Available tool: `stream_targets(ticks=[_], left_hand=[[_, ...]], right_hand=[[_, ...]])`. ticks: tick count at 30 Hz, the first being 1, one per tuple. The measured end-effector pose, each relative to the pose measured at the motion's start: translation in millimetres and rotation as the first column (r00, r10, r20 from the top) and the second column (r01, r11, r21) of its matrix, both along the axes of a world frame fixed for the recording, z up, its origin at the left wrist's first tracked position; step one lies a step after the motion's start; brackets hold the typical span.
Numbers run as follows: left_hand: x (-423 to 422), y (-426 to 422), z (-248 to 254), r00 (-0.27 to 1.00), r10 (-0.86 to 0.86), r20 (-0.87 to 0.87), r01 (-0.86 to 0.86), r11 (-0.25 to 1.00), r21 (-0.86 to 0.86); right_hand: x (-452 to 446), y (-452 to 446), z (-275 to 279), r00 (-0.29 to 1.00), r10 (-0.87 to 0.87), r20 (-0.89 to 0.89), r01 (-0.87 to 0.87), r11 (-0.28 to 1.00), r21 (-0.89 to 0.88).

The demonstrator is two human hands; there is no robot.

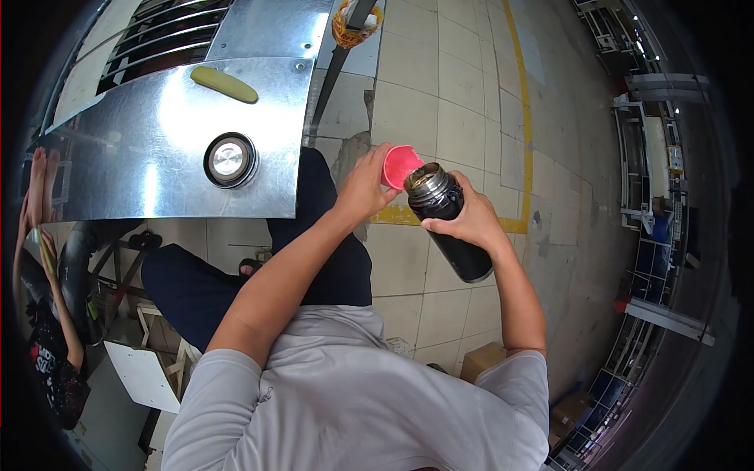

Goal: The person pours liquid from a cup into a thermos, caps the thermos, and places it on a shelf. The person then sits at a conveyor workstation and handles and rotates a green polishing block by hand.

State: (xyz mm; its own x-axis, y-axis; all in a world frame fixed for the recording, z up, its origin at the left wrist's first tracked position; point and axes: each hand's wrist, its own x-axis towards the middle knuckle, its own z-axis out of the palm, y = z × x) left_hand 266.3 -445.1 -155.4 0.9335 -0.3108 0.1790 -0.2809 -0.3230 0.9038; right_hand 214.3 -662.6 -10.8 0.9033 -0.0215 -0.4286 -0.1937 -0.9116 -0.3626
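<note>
A small pink cup [401,167] is held in my left hand [364,184], its fingers wrapped round the side. In my right hand [470,212] is a black thermos flask [452,243], tilted with its open steel mouth towards the cup. The flask's rim overlaps the cup's edge in view; whether they touch I cannot tell. Brownish contents show inside the mouth. On the metal table to the left lies a round lid [231,160] with a steel top and dark rim. Farther back on the same surface rests a yellow-green cucumber-like piece [224,84].
The shiny metal table [118,169] ends just left of my left arm. Another person's arm [59,298] is at the far left. A white stool [141,374] stands below the table. An orange basket [357,27] hangs at a dark post. Racks [656,173] line the right side.
</note>
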Motion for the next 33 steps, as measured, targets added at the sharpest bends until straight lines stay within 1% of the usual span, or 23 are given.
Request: stream_targets(ticks=[5,8,14,20,26,33], left_hand=[[-0.3,-4.7,-2.1,0.999,-0.017,-0.028,0.016,1.000,-0.027],[0.9,-6.9,2.0,0.997,-0.041,-0.058,0.040,0.999,-0.012],[-1.6,-8.5,7.7,0.995,-0.038,-0.094,0.036,0.999,-0.022],[0.4,-9.7,6.5,0.995,-0.024,-0.098,0.022,1.000,-0.018],[0.7,-12.4,-0.1,0.998,-0.002,-0.061,0.000,1.000,-0.026],[5.2,-13.2,5.3,0.995,-0.036,-0.090,0.032,0.999,-0.041]], right_hand=[[2.7,0.2,9.0,0.999,-0.010,-0.038,0.009,1.000,-0.021],[2.9,-4.4,9.0,0.999,-0.017,-0.043,0.016,1.000,-0.026],[3.6,-5.5,11.8,0.998,-0.025,-0.062,0.022,0.999,-0.046],[4.6,-8.8,7.8,0.999,-0.025,-0.042,0.024,0.999,-0.034],[5.2,-7.7,10.1,0.998,-0.047,-0.053,0.046,0.999,-0.018],[3.4,-10.0,9.2,0.998,-0.058,-0.021,0.058,0.998,0.005]])
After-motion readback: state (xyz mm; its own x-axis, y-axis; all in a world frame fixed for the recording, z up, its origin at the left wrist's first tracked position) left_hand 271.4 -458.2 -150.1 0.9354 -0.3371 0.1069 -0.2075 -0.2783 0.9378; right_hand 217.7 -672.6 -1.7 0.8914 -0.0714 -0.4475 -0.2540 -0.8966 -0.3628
